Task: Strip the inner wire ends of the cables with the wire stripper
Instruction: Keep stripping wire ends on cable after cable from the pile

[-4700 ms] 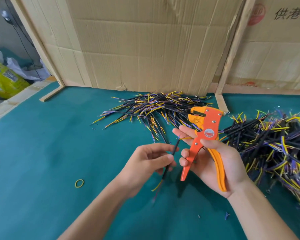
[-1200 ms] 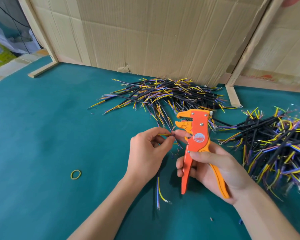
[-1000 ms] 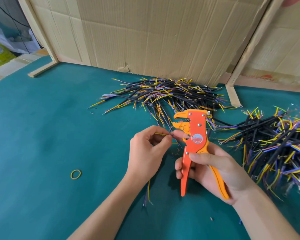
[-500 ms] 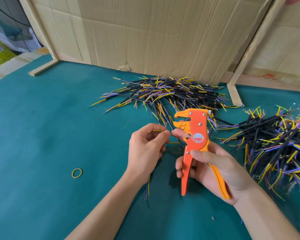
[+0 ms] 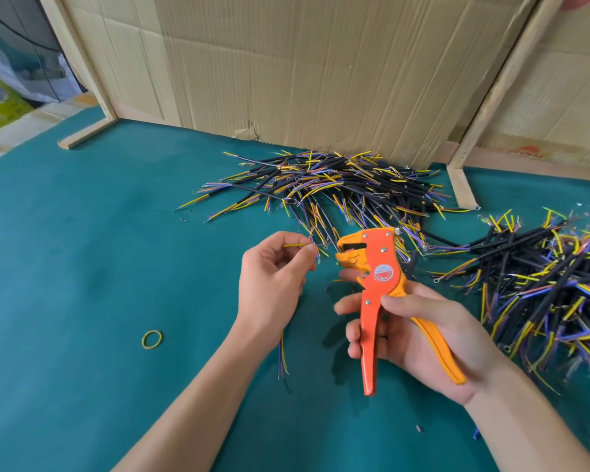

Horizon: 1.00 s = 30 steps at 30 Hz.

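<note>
An orange plastic wire stripper with a round red-and-white label (image 5: 382,277) is held upright just above the teal felt-covered bench (image 5: 82,267), near the middle of the view, its toothed head pointing left. The right hand (image 5: 419,338) grips it, thumb laid across the front of the body and fingers curled round the two handles, which spread apart below the palm. Just to the left, the left hand (image 5: 269,281) pinches a thin yellow inner wire (image 5: 295,245) between thumb and forefinger, its bare tip pointing toward the stripper's head, close to it but not inside it. This wire belongs to a short black cable; its far end (image 5: 281,356), with loose yellow and purple strands, hangs out below the left wrist. Behind the hands, a loose pile of short black cables with yellow, purple and blue wire ends (image 5: 338,189) lies against a brown corrugated cardboard panel (image 5: 304,69) that stands at the back of the bench. A second, thicker heap of the same cables (image 5: 542,284) lies at the right edge. A small yellow rubber band (image 5: 152,339) lies flat on the felt, left of the left forearm. Pale wooden strips (image 5: 460,189) frame the cardboard.
</note>
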{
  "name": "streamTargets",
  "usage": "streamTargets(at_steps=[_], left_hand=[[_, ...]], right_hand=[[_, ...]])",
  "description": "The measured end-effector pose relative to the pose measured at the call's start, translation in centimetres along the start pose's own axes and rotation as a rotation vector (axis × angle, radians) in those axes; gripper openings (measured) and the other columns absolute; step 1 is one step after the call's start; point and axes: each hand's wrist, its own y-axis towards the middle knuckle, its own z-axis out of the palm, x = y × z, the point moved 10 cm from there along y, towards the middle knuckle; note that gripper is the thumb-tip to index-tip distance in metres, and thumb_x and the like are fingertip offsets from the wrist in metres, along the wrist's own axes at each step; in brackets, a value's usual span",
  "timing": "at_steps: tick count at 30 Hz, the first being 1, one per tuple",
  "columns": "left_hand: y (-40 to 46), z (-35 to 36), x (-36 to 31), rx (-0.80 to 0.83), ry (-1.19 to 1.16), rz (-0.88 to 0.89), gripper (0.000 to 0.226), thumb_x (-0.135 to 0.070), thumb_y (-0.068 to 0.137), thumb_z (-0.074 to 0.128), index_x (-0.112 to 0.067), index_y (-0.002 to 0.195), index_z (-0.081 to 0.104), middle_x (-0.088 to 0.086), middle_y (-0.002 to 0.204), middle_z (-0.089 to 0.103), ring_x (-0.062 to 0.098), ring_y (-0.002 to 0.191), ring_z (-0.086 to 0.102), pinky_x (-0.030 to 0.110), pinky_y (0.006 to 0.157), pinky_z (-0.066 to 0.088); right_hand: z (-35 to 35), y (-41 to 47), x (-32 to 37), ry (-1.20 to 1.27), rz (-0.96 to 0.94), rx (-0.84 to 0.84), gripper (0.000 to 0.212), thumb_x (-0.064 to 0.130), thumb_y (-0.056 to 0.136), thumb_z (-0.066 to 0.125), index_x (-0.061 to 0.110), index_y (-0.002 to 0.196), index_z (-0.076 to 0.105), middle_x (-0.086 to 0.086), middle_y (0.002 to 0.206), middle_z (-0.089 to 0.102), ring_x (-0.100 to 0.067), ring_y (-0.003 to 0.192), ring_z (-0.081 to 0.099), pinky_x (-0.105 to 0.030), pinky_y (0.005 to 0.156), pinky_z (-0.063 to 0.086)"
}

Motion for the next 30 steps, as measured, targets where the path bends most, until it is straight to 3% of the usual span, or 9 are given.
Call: streamTargets(at_steps=[17,25,30], left_hand=[[-0.2,1.3,-0.5,0.135,0.191,0.103,0.010,-0.010,0.092,0.071,-0.019,0.087,0.071,-0.007,0.067,0.067,0.005,0.055,0.054,0.017,0.055,0.039],[-0.2,1.4,-0.8,0.142,0.219,0.128,0.013,-0.008,0.092,0.070,-0.020,0.087,0.071,-0.010,0.067,0.067,0.006,0.056,0.055,0.015,0.056,0.040],[-0.2,1.3,-0.7,0.137,0.207,0.128,0.013,-0.009,0.091,0.071,-0.021,0.085,0.071,-0.004,0.068,0.068,0.008,0.055,0.056,0.014,0.053,0.040]], right_hand=[[0.5,-0.2,-0.1,-0.007,0.023,0.119,0.074,0.017,0.077,0.083,-0.001,0.141,0.053,-0.022,0.096,0.059,-0.037,0.077,0.061,-0.048,0.071,0.054],[0.5,0.3,-0.7,-0.009,0.033,0.137,0.061,0.022,0.089,0.075,-0.001,0.141,0.053,-0.017,0.087,0.057,-0.032,0.070,0.060,-0.046,0.066,0.052],[-0.3,0.4,-0.5,-0.017,0.014,0.060,0.052,0.026,0.091,0.071,-0.007,0.129,0.056,-0.014,0.078,0.055,-0.026,0.060,0.057,-0.040,0.057,0.051]])
